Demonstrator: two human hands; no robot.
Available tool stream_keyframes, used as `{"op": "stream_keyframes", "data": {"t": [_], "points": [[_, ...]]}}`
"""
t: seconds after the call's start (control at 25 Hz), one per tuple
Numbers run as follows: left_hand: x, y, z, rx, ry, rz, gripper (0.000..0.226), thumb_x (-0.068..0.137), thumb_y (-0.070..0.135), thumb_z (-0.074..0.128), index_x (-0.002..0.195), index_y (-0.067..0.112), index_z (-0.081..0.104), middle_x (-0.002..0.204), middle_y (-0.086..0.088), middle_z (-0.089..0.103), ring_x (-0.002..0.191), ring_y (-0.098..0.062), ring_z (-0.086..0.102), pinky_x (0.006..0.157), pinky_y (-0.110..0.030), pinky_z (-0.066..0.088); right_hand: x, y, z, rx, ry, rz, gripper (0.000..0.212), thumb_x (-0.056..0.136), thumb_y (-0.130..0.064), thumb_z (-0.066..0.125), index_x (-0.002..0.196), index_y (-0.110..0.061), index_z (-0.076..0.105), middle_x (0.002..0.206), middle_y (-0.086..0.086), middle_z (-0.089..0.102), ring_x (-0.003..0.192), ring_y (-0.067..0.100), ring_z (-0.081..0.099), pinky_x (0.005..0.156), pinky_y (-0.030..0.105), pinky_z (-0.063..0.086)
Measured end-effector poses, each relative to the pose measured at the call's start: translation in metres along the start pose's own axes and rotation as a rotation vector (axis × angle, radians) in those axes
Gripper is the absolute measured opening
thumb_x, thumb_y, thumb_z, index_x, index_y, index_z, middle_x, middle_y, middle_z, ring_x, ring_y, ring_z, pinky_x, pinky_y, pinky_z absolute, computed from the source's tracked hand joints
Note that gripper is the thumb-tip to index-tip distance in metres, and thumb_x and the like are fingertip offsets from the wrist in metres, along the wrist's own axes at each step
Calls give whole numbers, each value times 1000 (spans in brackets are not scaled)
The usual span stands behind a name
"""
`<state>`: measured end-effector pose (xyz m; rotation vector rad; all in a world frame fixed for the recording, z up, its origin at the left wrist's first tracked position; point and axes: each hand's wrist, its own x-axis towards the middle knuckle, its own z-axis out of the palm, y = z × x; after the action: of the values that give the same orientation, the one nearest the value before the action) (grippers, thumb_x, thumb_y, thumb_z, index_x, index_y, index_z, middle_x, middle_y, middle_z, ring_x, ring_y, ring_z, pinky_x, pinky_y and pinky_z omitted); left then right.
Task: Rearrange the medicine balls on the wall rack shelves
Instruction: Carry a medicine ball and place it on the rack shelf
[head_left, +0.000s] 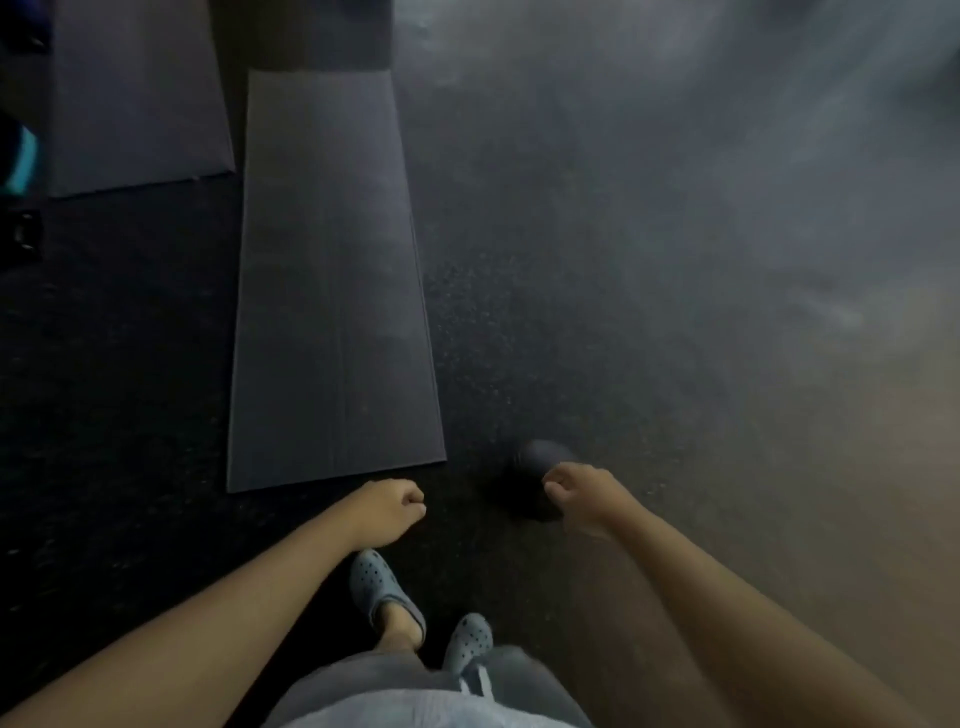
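Two empty, loosely curled hands, left hand (390, 512) and right hand (584, 493), hang over a speckled floor (597, 312) with two mats (332, 280) and one dark ball (537, 457).

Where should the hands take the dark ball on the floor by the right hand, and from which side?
Judging by its round, handle-free look, the dark ball offers no single grip point. Best to come from above and cup both sides low, right hand on the right flank, left hand crossing to the left flank. It sits on the open floor right of the mat, so both flanks look free. Blur hides surface detail.

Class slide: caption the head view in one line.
Both hands, left and right, empty above a dark ball beside floor mats.
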<state>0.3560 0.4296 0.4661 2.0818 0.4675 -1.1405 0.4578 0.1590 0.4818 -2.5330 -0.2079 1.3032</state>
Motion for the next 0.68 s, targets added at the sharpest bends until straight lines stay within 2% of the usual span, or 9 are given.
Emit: {"op": "stream_keyframes", "data": {"t": [0.08,0.2,0.32,0.4,0.48,0.56,0.68], "points": [[23,24,3,-34,-29,-19,43,108,37,52,148,21,58,150,-3,59,134,-19,57,111,-32,46,19,21,-9,27,4,34,31,107,-30,47,130,-21,66,122,5,68,105,22,62,90,35,50],[60,56,17,-122,-39,-101,35,108,36,52,139,22,63,138,-3,64,115,-16,59,96,-28,45,56,61,-15,46,-51,73,31,107,-30,48,129,-19,66,129,9,69,101,21,58,86,32,44],[115,80,41,-178,-18,-199,26,108,35,52,126,23,67,119,1,63,103,-14,57,94,-32,48,110,106,-24,104,-89,95,31,106,-28,50,129,-15,67,120,7,68,113,27,63,88,31,43],[157,92,61,-239,27,-267,20,108,34,52,118,26,66,120,-1,67,103,-16,61,96,-37,51,155,140,-30,255,-98,136,29,105,-27,53,125,-13,69,111,4,68,105,25,65,87,34,48],[207,99,90,-320,66,-341,19,108,31,52,118,26,67,121,-2,69,103,-15,63,88,-33,52,207,184,-29,442,-92,254,29,104,-27,54,121,-9,70,99,7,71,87,25,66,78,40,52],[266,98,122,-392,82,-421,21,107,28,52,119,22,69,122,-4,70,103,-17,64,84,-33,50,259,231,-17,504,-70,358,31,104,-25,52,121,-6,69,89,6,67,74,23,61,71,39,49],[347,96,159,-528,106,-546,24,105,30,59,123,19,69,129,-7,68,108,-22,63,86,-34,46,333,283,14,558,-75,463,35,106,-26,49,128,-4,63,98,12,64,69,22,57,62,35,46]]}}
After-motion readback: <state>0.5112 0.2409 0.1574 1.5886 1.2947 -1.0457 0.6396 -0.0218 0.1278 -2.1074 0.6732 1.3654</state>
